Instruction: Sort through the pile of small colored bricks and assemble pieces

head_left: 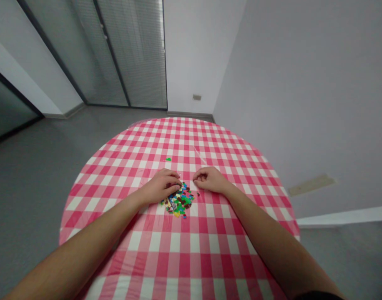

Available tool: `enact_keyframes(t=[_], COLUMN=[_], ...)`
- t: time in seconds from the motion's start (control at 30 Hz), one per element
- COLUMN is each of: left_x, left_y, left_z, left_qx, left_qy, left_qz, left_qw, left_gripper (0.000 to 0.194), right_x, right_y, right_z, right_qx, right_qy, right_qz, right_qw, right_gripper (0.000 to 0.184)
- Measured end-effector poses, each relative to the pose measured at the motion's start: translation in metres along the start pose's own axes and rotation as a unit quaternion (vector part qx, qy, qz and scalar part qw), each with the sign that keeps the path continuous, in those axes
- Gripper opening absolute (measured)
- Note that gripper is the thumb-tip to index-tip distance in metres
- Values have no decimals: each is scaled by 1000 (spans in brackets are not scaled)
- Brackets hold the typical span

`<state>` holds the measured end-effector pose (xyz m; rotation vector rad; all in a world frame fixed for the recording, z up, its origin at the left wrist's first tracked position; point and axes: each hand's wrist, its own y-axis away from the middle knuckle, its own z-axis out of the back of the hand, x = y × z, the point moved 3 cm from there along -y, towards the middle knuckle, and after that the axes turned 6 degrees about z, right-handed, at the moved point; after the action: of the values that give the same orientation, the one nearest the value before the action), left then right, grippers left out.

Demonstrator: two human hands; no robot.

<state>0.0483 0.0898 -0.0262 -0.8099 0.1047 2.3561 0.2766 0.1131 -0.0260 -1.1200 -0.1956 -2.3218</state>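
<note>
With left grip (162, 186) and right grip (209, 180) both curled, can't tell if holding anything; see little bricks (180, 203) by left fingertips, likely light, hard, best pinched by the sides.

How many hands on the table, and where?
2. Left hand: fingers over the upper-left edge of the brick pile. Right hand: right of the pile and slightly beyond it, fingers curled on the checked cloth. Neither is hidden.
</note>
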Motion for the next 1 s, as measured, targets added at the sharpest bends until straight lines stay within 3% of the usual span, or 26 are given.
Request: enact_keyframes(t=[0.07, 0.13, 0.3, 0.5, 0.73, 1.0], left_x=[0, 0, -3, -3, 0, -3], left_y=[0, 0, -1, -1, 1, 2], left_z=[0, 0, 2, 2, -3, -4], left_qx=[-2, 1, 11, 8, 0, 1], left_qy=[-2, -6, -7, -10, -22, -32], left_qz=[-3, -2, -3, -2, 24, 36], left_qw=[1000, 1000, 1000, 1000, 999, 999], left_gripper=[26, 25, 25, 25, 26, 27], right_x=[-3, -5, -11, -13, -10, -8], right_y=[-3, -6, -15, -15, -12, -15], right_z=[3, 4, 5, 8, 4, 4], right_qx=[-86, -117, -102, -129, -109, -85], right_qy=[60, 117, 203, 175, 213, 262], right_qz=[29, 45, 1, -26, 3, -2], right_qw=[994, 985, 974, 976, 971, 961], right_gripper=[13, 13, 15, 17, 15, 26])
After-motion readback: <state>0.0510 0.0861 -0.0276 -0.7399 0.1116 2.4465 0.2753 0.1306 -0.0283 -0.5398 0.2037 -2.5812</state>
